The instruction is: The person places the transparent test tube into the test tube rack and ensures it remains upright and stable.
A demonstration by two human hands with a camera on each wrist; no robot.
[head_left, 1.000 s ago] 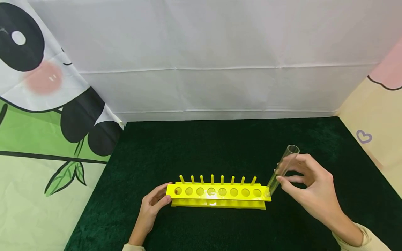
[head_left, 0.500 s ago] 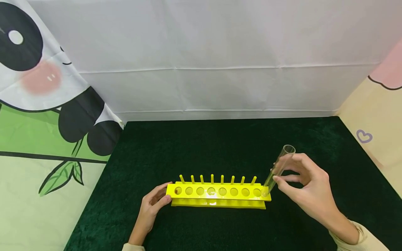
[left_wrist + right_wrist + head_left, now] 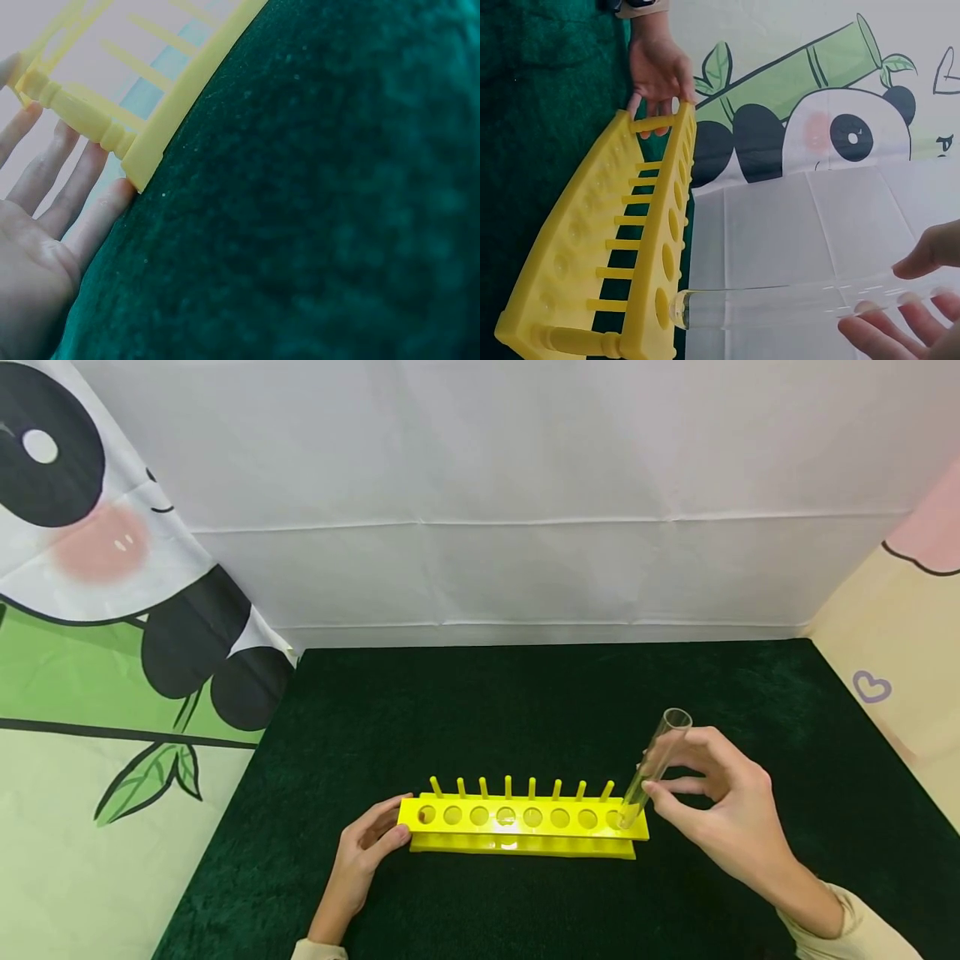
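A yellow test tube rack [image 3: 519,832], with a row of round holes on top and a row of pegs along its far side, stands on the dark green cloth. My left hand [image 3: 358,864] holds its left end, thumb at the top plate and fingers along the end post [image 3: 79,112]. Between thumb and fingertips, my right hand [image 3: 731,810] pinches a clear glass test tube [image 3: 656,760]. The tube leans, mouth up and to the right. In the right wrist view its rounded bottom [image 3: 681,309] is right at the end hole of the rack.
Dark green cloth [image 3: 480,710] covers the table. Behind it hangs a white sheet [image 3: 525,577]. A panda-printed cloth [image 3: 187,643] rises at the left, and a cream cloth [image 3: 900,643] with a purple heart at the right.
My right hand has moved left, bringing the test tube's bottom from the rack's right end to the rightmost hole. My left hand has stayed on the rack's left end.
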